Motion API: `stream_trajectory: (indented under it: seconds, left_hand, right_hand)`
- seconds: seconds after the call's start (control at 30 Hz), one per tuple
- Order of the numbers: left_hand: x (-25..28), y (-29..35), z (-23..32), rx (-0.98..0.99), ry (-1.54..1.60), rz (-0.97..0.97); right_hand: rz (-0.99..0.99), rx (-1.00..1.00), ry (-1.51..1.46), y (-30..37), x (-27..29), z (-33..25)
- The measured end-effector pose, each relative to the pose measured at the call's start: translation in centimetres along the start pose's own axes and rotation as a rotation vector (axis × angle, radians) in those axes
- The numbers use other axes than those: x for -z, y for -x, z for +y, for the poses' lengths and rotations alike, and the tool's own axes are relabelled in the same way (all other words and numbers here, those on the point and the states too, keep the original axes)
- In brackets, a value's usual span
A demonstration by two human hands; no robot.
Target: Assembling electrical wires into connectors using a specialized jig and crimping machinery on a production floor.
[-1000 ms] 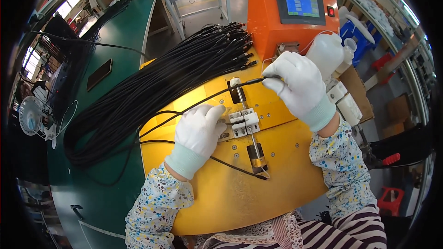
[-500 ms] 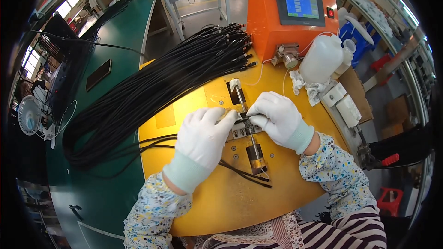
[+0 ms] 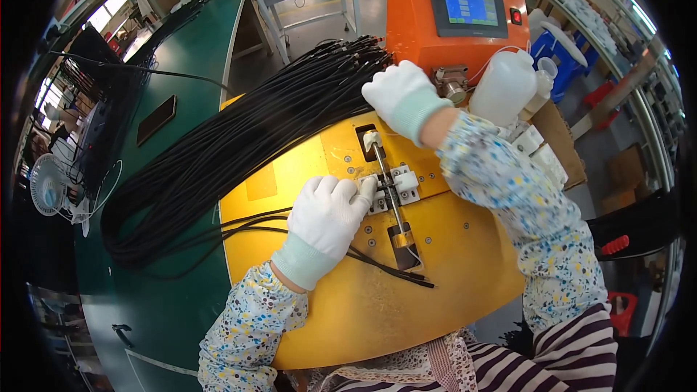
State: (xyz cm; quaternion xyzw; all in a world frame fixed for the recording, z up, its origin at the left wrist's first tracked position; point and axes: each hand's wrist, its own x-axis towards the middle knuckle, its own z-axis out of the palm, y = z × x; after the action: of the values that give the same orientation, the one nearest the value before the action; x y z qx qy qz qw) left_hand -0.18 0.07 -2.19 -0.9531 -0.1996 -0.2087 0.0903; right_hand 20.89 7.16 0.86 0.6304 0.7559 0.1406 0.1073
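Yellow plate (image 3: 406, 319) mid-frame, black bundle (image 3: 232, 147) sweeping upper left

Left hand (image 3: 325, 216) centre, fingers bent, can't tell if pinching anything. Right hand (image 3: 399, 96) upper centre, curled by the bundle's tips (image 3: 370, 54), grip hidden. White clamp (image 3: 405, 181) by the left thumb (image 3: 367, 190). My guess: a hasty tug could tangle the bundle, a thumb bump could skew the clamp.

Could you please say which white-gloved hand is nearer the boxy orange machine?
The right white-gloved hand, by the black cable bundle; the left white-gloved hand is farther, at the white block fixture.
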Motion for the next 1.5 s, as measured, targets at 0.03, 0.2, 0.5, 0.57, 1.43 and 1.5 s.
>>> stream_trajectory:
  seconds: [0.03, 0.2, 0.5, 0.57, 1.43, 1.5]
  left_hand:
    - [-0.3, 0.0, -0.1, -0.003, 0.003, 0.008]
    - [-0.3, -0.4, 0.3, -0.011, 0.014, 0.018]
    - [0.5, -0.2, 0.0, 0.042, 0.009, -0.024]
    - [0.6, -0.4, 0.0, 0.064, 0.025, -0.071]
    - [4.9, -1.5, 1.8, 0.407, 0.711, -0.175]
    - [4.5, -1.4, 1.8, 0.328, 0.697, -0.115]
  right_hand:
    - [-0.005, -0.003, 0.005, -0.6, 0.1, -0.1]
    - [-0.144, -0.018, 0.113, -0.5, 1.2, 0.9]
    - [0.597, 0.023, -0.119, 9.1, 5.6, 1.2]
    - [0.645, 0.023, -0.126, 10.3, 5.2, 1.3]
    - [0.195, 0.116, -1.131, 14.4, 1.8, -3.5]
    - [0.233, 0.150, -1.137, 14.4, 1.5, -3.7]
